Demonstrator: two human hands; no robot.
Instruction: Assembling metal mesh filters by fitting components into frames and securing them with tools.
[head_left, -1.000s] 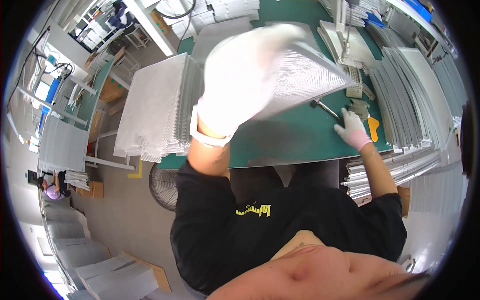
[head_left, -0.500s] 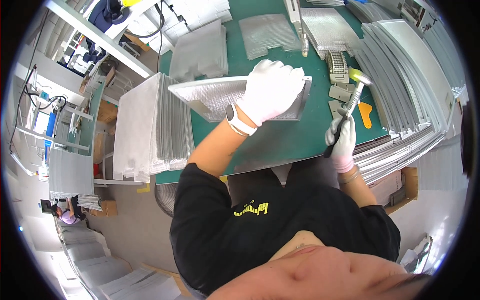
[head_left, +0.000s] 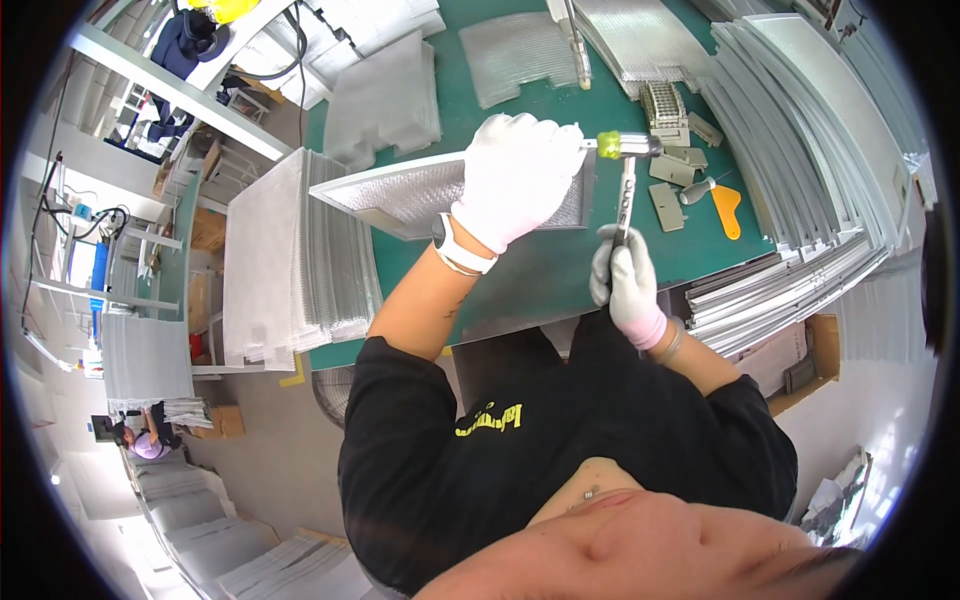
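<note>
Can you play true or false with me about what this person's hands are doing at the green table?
1. The left hand in a white glove presses on a framed mesh panel. True.
2. The right hand is empty. False: it grips the handle of a small mallet with a yellow-green head.
3. The mallet head is up by the panel's right edge. True.
4. The table is red. False: its top is green.
5. A stack of mesh sheets sits on the person's left side. True.
6. The person wears a watch on the right wrist. False: the watch is on the left wrist.
</note>
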